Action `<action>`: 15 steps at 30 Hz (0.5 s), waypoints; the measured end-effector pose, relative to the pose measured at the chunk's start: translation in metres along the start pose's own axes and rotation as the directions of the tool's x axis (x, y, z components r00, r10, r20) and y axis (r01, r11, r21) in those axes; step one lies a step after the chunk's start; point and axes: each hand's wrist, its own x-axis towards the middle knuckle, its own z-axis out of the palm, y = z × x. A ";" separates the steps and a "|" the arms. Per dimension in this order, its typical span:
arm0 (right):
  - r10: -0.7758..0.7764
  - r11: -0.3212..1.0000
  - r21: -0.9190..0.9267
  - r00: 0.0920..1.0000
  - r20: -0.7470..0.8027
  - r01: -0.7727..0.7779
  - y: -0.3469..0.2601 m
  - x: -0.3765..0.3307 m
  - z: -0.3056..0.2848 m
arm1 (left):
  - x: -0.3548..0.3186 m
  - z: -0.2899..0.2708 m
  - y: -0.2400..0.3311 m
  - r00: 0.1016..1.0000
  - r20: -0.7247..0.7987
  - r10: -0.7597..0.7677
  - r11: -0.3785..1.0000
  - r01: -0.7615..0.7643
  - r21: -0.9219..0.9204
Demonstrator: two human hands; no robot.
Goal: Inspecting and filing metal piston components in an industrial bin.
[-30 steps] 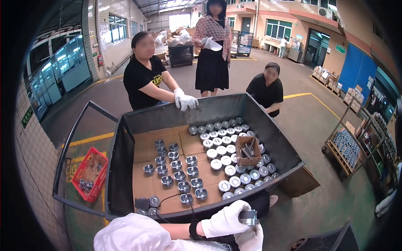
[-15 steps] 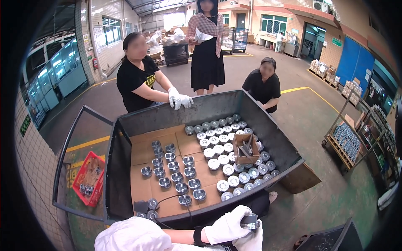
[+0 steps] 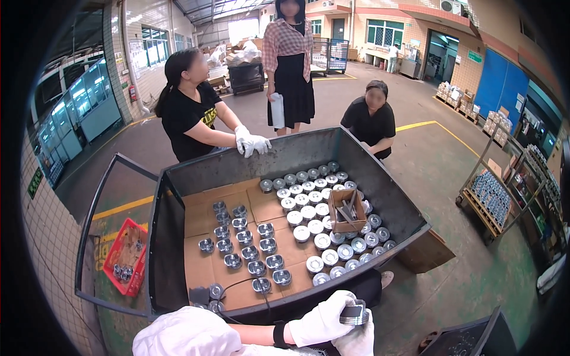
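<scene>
Just outside the near edge of the dark metal bin, I hold a silvery engine piston (image 3: pixel 354 314) between both white-gloved hands. My left hand (image 3: pixel 320 324), with a black band at the wrist, grips the piston from the left and above. My right hand (image 3: pixel 358 339) is closed around it from the right and below, its forearm hidden. Grooved rings show on the piston's side. In the bin (image 3: pixel 380 270), on cardboard, pistons stand with open skirts up on the left (image 3: pixel 250 253) and with flat crowns up on the right (image 3: pixel 301 234).
A small cardboard box (image 3: pixel 347 224) with metal strips sits among the right-hand pistons. A red crate (image 3: pixel 126 261) is left of the bin. One gloved person leans on the far rim, another crouches at the right, a third stands behind. A cart (image 3: pixel 487 204) is far right.
The piston has tilted slightly in my hands, showing more of a dark side. The standing person has lowered a white sheet, and the gloved person at the left has turned their head.
</scene>
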 end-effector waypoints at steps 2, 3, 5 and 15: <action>0.010 1.000 0.024 1.000 0.021 -0.010 -0.003 0.002 -0.007 | 0.000 0.000 -0.002 1.000 -0.008 0.016 1.000 -0.016 0.001; 0.016 0.999 0.047 0.999 0.041 -0.018 -0.005 0.004 -0.011 | 0.001 0.000 -0.001 1.000 -0.007 0.018 1.000 -0.018 -0.001; 0.039 0.997 0.065 0.995 0.097 -0.046 -0.009 0.010 -0.022 | 0.002 -0.001 0.001 0.999 -0.005 0.032 0.996 -0.031 0.085; 0.062 0.985 0.146 0.984 0.166 -0.086 -0.009 0.012 -0.026 | 0.000 -0.003 -0.005 1.000 0.022 0.022 0.998 -0.023 0.052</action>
